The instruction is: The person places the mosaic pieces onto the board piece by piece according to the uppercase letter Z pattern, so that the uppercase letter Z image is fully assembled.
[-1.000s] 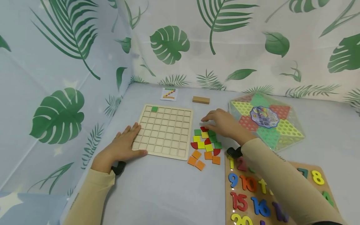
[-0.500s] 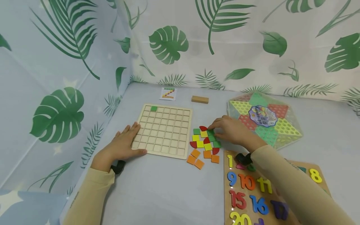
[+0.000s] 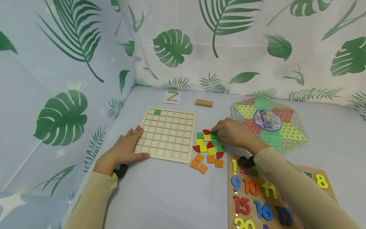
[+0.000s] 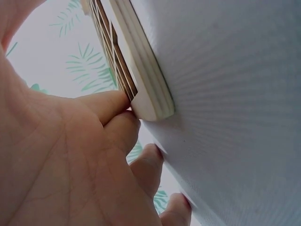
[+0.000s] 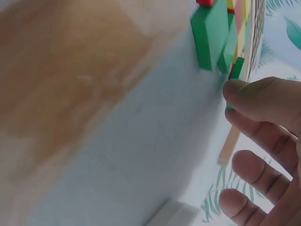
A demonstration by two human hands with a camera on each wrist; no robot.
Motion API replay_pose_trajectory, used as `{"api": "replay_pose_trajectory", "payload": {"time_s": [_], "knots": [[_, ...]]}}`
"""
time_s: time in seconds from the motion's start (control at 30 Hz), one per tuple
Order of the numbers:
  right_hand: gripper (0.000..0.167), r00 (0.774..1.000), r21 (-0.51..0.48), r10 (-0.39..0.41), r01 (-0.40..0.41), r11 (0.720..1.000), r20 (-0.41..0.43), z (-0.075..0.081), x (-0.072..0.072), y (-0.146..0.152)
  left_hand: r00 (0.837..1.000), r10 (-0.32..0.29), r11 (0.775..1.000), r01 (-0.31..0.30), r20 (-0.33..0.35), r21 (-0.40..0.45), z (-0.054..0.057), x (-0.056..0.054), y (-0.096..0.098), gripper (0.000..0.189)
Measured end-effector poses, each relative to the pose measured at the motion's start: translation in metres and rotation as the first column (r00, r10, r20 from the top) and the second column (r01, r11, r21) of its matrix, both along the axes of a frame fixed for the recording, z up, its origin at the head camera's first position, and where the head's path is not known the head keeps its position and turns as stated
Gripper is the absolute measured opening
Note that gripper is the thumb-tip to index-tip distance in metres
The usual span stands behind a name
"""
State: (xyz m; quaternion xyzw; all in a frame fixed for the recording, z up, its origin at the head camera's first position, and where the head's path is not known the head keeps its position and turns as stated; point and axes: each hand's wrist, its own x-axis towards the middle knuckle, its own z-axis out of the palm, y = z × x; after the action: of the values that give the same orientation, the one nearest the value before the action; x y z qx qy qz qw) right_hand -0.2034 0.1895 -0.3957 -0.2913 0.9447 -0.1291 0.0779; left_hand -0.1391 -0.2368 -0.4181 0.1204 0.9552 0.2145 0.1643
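Observation:
My left hand (image 3: 123, 149) lies with spread fingers at the left edge of a square wooden grid board (image 3: 168, 133), its thumb along the front corner. In the left wrist view, fingertips touch the board's edge (image 4: 148, 70). One green tile (image 3: 157, 112) sits in the board's top row. Right of the board, my right hand (image 3: 235, 134) pinches a green square tile (image 5: 238, 68) between thumb and index finger; the other fingers stay loose. Around it lie more green tiles (image 3: 220, 148), yellow tiles (image 3: 203, 148), red quarter-round tiles (image 3: 196, 148) and orange tiles (image 3: 203, 168).
A small pattern card (image 3: 172, 97) and a wooden block (image 3: 204, 103) lie behind the board. At the right is a hexagonal game box (image 3: 291, 130). The number puzzle board (image 3: 254, 205) lies in front, partly under my right forearm. Leaf-printed cloth (image 3: 183, 70) rises behind and at left.
My right hand has come down and slightly toward me from above the tiles, and its thumb and index finger have closed on a green tile. The left hand has stayed at the board.

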Motion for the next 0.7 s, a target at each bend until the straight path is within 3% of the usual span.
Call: {"api": "replay_pose_trajectory", "payload": {"time_s": [0.43, 0.7], "knots": [[0.031, 0.999, -0.087, -0.016, 0.013, 0.996, -0.029, 0.013, -0.010, -0.003, 1.000, 0.001, 1.000, -0.001, 0.010, 0.001, 0.000, -0.002, -0.001, 0.114], [0.032, 0.999, -0.094, -0.042, 0.042, 0.995, 0.000, 0.009, -0.028, -0.031, 1.000, 0.003, 1.000, -0.003, 0.006, -0.007, -0.005, -0.003, -0.003, 0.115]]}}
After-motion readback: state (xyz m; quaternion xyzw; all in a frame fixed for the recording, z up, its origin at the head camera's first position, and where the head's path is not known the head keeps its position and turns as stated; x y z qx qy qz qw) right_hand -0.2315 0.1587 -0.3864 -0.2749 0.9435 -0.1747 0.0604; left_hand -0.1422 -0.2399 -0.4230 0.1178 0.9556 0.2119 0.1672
